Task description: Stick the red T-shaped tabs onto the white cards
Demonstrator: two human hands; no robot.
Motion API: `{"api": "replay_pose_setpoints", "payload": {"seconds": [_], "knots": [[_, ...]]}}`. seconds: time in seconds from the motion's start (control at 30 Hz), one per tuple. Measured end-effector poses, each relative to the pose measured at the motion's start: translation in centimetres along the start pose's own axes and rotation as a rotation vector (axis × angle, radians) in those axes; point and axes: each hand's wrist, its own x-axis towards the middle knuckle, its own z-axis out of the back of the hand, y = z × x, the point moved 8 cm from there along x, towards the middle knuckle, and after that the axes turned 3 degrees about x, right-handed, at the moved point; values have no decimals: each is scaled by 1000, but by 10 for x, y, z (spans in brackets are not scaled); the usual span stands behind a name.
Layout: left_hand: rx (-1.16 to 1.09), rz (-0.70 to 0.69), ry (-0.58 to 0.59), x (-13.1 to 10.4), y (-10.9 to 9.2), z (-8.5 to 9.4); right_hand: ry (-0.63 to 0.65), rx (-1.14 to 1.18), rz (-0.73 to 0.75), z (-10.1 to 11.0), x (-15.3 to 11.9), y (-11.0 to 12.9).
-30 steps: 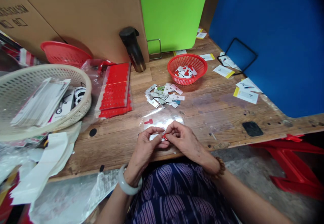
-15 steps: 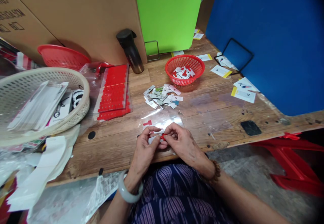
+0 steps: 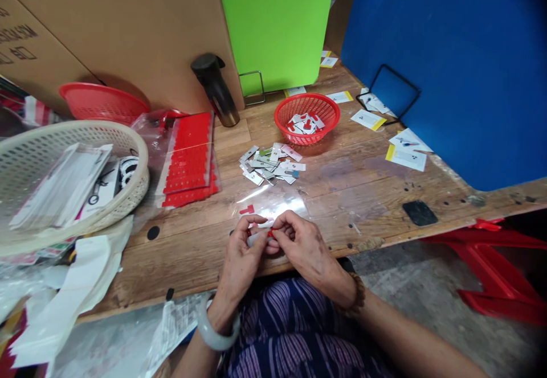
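Observation:
My left hand (image 3: 244, 255) is closed on a small white card (image 3: 255, 240), pinched between thumb and fingers. Fingertips of my right hand (image 3: 305, 250) pinch a small red piece (image 3: 270, 233) at the card's right edge; the fingers partly hide both. Just beyond my hands lies a clear plastic sheet (image 3: 294, 202) with a red T-shaped sticker (image 3: 247, 210) on it. Farther back is a loose pile of small cards (image 3: 269, 164). Behind the pile, a red basket (image 3: 284, 117) holds several white cards with red pieces on them.
Left of the pile are red sticker sheets (image 3: 188, 153) and a large cream basket (image 3: 139, 187) of printed packs. A dark flask (image 3: 220, 90) stands at the back. Green (image 3: 273, 25) and blue boards (image 3: 448, 70) rise behind. A black pad (image 3: 420, 213) lies near the right edge.
The view has shifted slightly. Both hands stay together over the card, and the right fingertips still pinch the red piece at its edge. The pile and baskets look the same.

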Motion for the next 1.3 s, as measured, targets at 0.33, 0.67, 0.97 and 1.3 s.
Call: {"api": "replay_pose_setpoints", "payload": {"seconds": [0.33, 0.67, 0.97, 1.3], "knots": [[-59, 17, 5, 3, 4, 1, 1, -23, 55, 1, -2, 3], [113, -68, -50, -3, -1, 2, 10, -61, 39, -1, -2, 3], [300, -162, -116, -8, 0, 7, 81, -165, 111, -5, -5, 3], [252, -160, -184, 0, 2, 13, 103, -152, 161, -10, -7, 7]]}}
